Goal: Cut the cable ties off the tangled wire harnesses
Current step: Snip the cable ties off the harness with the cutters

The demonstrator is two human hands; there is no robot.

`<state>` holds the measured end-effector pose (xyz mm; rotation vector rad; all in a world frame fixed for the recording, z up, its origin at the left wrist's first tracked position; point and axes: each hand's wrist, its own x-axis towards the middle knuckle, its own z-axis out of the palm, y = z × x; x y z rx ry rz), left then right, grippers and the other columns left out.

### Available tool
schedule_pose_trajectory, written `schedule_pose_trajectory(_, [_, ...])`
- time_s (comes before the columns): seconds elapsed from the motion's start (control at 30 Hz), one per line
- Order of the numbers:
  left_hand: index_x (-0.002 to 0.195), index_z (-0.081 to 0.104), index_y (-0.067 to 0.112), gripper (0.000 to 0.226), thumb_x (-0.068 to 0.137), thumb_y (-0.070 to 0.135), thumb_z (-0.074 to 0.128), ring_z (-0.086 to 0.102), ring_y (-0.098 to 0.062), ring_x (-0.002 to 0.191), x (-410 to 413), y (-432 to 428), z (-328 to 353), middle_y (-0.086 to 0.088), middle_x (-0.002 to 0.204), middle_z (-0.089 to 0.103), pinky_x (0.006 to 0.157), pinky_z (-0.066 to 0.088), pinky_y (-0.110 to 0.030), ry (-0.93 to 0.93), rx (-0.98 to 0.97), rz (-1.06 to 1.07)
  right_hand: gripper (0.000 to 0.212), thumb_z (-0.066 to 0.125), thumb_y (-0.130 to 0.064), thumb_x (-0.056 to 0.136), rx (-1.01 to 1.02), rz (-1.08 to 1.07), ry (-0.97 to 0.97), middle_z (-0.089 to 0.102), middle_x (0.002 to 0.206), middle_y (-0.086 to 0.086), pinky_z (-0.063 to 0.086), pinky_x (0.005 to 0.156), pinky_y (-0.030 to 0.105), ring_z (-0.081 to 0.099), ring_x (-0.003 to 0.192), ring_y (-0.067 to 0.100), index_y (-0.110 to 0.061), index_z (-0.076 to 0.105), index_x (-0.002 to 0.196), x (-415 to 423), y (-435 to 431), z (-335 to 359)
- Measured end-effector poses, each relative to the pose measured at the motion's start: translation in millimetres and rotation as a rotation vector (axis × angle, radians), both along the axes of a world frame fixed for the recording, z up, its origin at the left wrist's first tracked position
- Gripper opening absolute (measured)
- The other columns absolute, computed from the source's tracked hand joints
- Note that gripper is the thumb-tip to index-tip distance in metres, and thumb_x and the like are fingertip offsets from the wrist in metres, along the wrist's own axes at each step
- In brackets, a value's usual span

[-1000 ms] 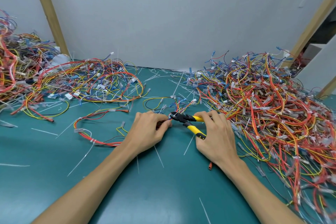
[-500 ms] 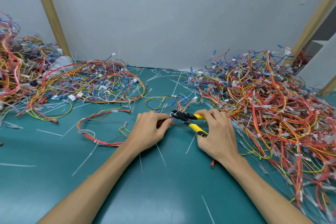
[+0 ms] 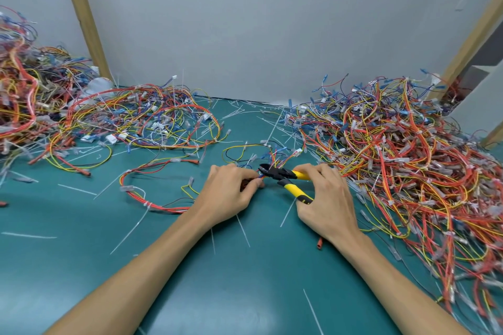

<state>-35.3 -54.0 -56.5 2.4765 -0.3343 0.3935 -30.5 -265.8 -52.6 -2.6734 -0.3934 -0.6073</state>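
a: reading left to right from where we stand, what lies on the green mat (image 3: 245,294)?

b: far left, a tall heap of harnesses (image 3: 19,90). beside it is a flatter pile (image 3: 141,122), and in front of that one loose harness (image 3: 152,171) lies looped on the mat. cut tie strips (image 3: 128,228) are scattered all about.

a: and the hands, at centre?

b: the left hand (image 3: 228,193) has its fingers curled, thumb and fingertips pinching a small wire bundle (image 3: 273,158) just beside the cutter head. the right hand (image 3: 326,198) is wrapped round the yellow handles of the side cutters (image 3: 283,175). the handles stand spread and the black jaws lie against the bundle. whether a tie sits between the jaws is too small to tell.

a: further right?

b: the largest heap (image 3: 408,158), red, yellow and blue, with white ties showing all through it. it reaches close to the right hand.

a: how would you expect the work to handle?

b: the wires look light and limp, likely to slide, spring and snag on their neighbours. their thin insulation would nick easily. the ties look thin and stiff, so a cut end may flick away.

a: where should one take hold?

b: on the bundle itself, close beside the tie, as the left hand does here, so the strap stands proud. i would nip only the strap, with the blade tips kept off the wires.
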Motion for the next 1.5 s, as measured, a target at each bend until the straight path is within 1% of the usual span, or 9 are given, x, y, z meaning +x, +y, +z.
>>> schedule_pose_trajectory(0.27, [0.086,0.071,0.027,0.024,0.097,0.036,0.052,0.046,-0.017,0.074,0.7,-0.3,-2.4,0.002,0.061,0.058,0.07,0.026,-0.032,-0.047,0.002,-0.002,0.027,0.069,-0.024,0.07,-0.093,-0.017,-0.002,0.057,0.08,-0.009,0.033,0.063,0.029,0.054,0.079,0.023,-0.03,0.058,0.095,-1.8,-0.8,5.0])
schedule_pose_trajectory(0.4, [0.086,0.07,0.026,0.025,0.097,0.038,0.051,0.047,-0.017,0.075,-0.1,-0.6,-1.9,0.002,0.062,0.059,0.071,0.028,-0.033,-0.042,0.017,-0.007,0.012,0.059,-0.032,0.073,-0.132,-0.042,0.039,0.05,0.063,-0.009,0.031,0.054,0.029,0.049,0.064,0.023,-0.028,0.054,0.083,-2.3,-1.7,9.8])
schedule_pose_trajectory(0.5, [0.087,0.071,0.026,0.025,0.098,0.038,0.051,0.049,-0.018,0.076,-1.5,-0.2,-1.5,0.002,0.063,0.06,0.075,0.032,-0.033,-0.037,0.031,-0.015,0.017,0.046,-0.036,0.067,-0.149,-0.044,0.057,0.044,0.057,-0.008,0.031,0.053,0.029,0.045,0.061,0.024,-0.027,0.054,0.08,-2.1,-1.7,12.2])
schedule_pose_trajectory(0.63, [0.087,0.071,0.026,0.025,0.098,0.037,0.051,0.049,-0.018,0.076,-1.5,0.0,-0.5,0.001,0.062,0.059,0.077,0.034,-0.034,-0.026,0.021,-0.016,0.013,0.058,-0.032,0.074,-0.18,-0.047,0.047,0.052,0.068,-0.007,0.03,0.054,0.029,0.048,0.067,0.023,-0.027,0.052,0.084,-1.7,-2.3,9.5])
schedule_pose_trajectory(0.73, [0.088,0.071,0.026,0.025,0.098,0.036,0.051,0.049,-0.019,0.076,-0.5,-0.3,-0.8,0.001,0.064,0.06,0.079,0.036,-0.035,-0.021,0.024,-0.017,0.022,0.064,-0.025,0.071,-0.187,-0.012,0.016,0.051,0.076,-0.01,0.027,0.059,0.029,0.045,0.072,0.021,-0.026,0.052,0.09,0.5,-3.7,7.1])
schedule_pose_trajectory(0.93, [0.088,0.072,0.027,0.023,0.097,0.037,0.053,0.049,-0.019,0.074,-0.5,-0.2,-0.8,0.002,0.062,0.059,0.077,0.036,-0.034,-0.032,0.027,-0.032,0.018,0.047,-0.031,0.065,-0.171,0.001,0.066,0.053,0.065,-0.004,0.031,0.052,0.028,0.049,0.064,0.027,-0.023,0.05,0.081,3.8,-5.8,10.5])
schedule_pose_trajectory(1.13, [0.089,0.073,0.028,0.022,0.097,0.036,0.053,0.047,-0.019,0.072,-3.2,-1.0,3.4,0.002,0.062,0.059,0.074,0.037,-0.035,-0.029,0.023,-0.046,0.015,0.055,-0.026,0.069,-0.21,-0.011,0.096,0.047,0.063,-0.006,0.02,0.048,0.028,0.044,0.064,0.027,-0.023,0.042,0.078,5.8,-6.6,8.2])
schedule_pose_trajectory(1.3, [0.089,0.074,0.027,0.022,0.097,0.034,0.054,0.041,-0.018,0.066,-5.2,-1.8,8.0,0.004,0.056,0.051,0.068,0.031,-0.032,-0.016,0.01,-0.047,0.016,0.054,-0.026,0.072,-0.201,0.027,0.111,0.047,0.064,-0.006,0.024,0.049,0.028,0.046,0.064,0.026,-0.025,0.039,0.08,6.5,-6.6,6.9])
schedule_pose_trajectory(1.5, [0.089,0.074,0.027,0.023,0.098,0.032,0.054,0.041,-0.019,0.064,-6.6,-2.3,10.0,0.003,0.058,0.052,0.071,0.038,-0.035,-0.002,0.019,-0.049,0.014,0.053,-0.027,0.072,-0.175,0.021,0.099,0.053,0.07,-0.007,0.026,0.05,0.028,0.047,0.064,0.025,-0.025,0.046,0.084,3.7,-7.5,5.1])
